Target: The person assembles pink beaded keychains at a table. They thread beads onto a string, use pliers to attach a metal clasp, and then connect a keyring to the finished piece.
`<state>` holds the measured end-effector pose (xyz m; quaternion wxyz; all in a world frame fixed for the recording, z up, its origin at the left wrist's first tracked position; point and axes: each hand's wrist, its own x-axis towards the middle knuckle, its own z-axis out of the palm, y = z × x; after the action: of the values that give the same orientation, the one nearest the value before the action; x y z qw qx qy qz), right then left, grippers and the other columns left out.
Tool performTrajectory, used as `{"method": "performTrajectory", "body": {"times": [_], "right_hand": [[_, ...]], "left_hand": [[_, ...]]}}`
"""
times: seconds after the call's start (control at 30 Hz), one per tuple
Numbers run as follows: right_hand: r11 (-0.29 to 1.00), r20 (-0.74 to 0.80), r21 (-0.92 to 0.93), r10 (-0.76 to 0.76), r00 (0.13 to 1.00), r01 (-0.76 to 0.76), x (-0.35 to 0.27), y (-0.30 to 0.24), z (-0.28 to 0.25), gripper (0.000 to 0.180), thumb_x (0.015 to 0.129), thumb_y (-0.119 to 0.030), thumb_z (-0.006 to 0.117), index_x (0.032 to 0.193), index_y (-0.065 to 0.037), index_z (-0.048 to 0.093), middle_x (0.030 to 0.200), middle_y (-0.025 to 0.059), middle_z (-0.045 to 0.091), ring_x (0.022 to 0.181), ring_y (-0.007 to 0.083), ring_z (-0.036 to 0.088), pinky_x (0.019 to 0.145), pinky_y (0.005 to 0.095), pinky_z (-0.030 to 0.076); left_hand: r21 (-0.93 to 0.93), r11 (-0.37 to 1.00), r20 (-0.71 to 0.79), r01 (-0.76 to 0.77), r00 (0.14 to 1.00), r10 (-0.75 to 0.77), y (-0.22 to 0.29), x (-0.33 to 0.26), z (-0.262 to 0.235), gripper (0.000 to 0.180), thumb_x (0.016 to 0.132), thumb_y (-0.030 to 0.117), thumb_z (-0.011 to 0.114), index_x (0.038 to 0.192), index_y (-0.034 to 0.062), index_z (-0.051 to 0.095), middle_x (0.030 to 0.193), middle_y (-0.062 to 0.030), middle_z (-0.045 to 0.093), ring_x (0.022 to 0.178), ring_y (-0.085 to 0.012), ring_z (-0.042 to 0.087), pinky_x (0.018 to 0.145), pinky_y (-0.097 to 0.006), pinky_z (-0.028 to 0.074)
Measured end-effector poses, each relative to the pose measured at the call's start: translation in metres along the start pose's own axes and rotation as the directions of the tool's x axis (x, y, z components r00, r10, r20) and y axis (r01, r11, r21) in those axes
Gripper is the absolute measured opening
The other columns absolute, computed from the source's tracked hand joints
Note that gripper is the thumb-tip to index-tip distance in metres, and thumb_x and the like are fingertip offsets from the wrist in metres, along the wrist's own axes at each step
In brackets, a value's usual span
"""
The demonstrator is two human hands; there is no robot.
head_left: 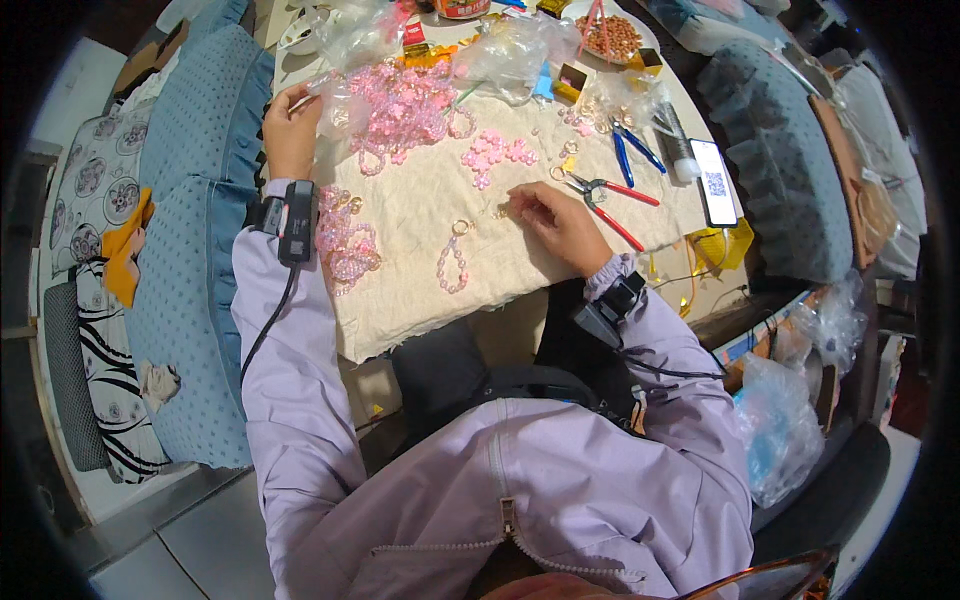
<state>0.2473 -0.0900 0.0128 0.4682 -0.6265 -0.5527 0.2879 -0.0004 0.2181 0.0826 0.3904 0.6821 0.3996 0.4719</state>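
At the table's left edge, my left hand (290, 130) is closed with its fingertips at the rim of a clear plastic bag (345, 112) and seems to pinch it. Beside the bag lies a big heap of pink beaded strings (400, 108). My right hand (560, 228) rests on the cloth with curled fingers; small gold bits (496, 211) show at the fingertips, and what they hold is too small to make out. Left of that hand lies a beaded loop (453, 270) with a gold ring (460, 228). Pink flower beads (495, 155) are scattered farther back.
Red-handled pliers (615, 205), blue-handled cutters (633, 152), a dark tube (677, 140) and a lit phone (713, 182) lie on the right. Finished-looking beaded loops (347, 245) are piled at the left. A bowl of nuts (608, 38) stands behind. Blue-covered seats (190, 240) flank the table.
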Motion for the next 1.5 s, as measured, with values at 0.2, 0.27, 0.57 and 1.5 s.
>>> {"method": "performTrajectory", "body": {"times": [0.2, 0.27, 0.57, 1.5], "right_hand": [[1.0, 0.049, -0.015, 0.001, 0.999, -0.001, 0.0, 0.0, -0.004, 0.03, 0.09, -0.002, 0.063, 0.12, -0.006, 0.063, 0.106, 0.0138, 0.07, 0.094, 0.0273, 0.069, 0.083, 0.0331, 0.054], [0.989, -0.047, -0.147, -0.042, 0.998, 0.034, 0.001, 0.001, -0.004, 0.028, 0.089, -0.005, 0.064, 0.117, -0.007, 0.065, 0.103, 0.0143, 0.069, 0.093, 0.0308, 0.068, 0.082, 0.0353, 0.054], [0.895, 0.102, -0.355, -0.251, 0.963, 0.271, 0.012, -0.007, 0.019, 0.014, 0.084, -0.011, 0.07, 0.095, -0.006, 0.064, 0.092, 0.0127, 0.061, 0.09, 0.034, 0.062, 0.077, 0.0422, 0.052], [0.874, -0.051, -0.4, -0.321, 0.946, 0.275, 0.011, 0.005, 0.007, 0.012, 0.089, -0.013, 0.065, 0.093, -0.005, 0.059, 0.088, 0.0141, 0.061, 0.087, 0.0344, 0.06, 0.075, 0.0442, 0.049]], "left_hand": [[0.157, 0.984, -0.01, -0.082, 0.996, 0.085, 0.013, -0.033, -0.001, 0.047, 0.087, -0.003, 0.064, 0.133, -0.0025, 0.052, 0.133, -0.0148, 0.054, 0.118, -0.0232, 0.061, 0.096, -0.032, 0.052], [0.076, 0.996, 0.015, -0.037, 0.999, 0.036, 0.014, -0.045, -0.001, 0.049, 0.089, -0.002, 0.063, 0.136, -0.0007, 0.049, 0.133, -0.0131, 0.054, 0.124, -0.023, 0.057, 0.101, -0.033, 0.049], [0.443, 0.881, -0.249, -0.166, 0.922, 0.298, 0.044, -0.064, -0.006, 0.061, 0.081, -0.004, 0.064, 0.139, 0.0031, 0.047, 0.14, -0.0164, 0.037, 0.122, -0.0292, 0.053, 0.104, -0.038, 0.047], [0.281, 0.922, 0.358, -0.268, 0.92, 0.158, 0.013, -0.193, 0.14, 0.01, 0.084, 0.009, 0.073, 0.092, 0.0038, 0.07, 0.088, -0.0094, 0.063, 0.085, -0.0274, 0.061, 0.076, -0.038, 0.049]]}}
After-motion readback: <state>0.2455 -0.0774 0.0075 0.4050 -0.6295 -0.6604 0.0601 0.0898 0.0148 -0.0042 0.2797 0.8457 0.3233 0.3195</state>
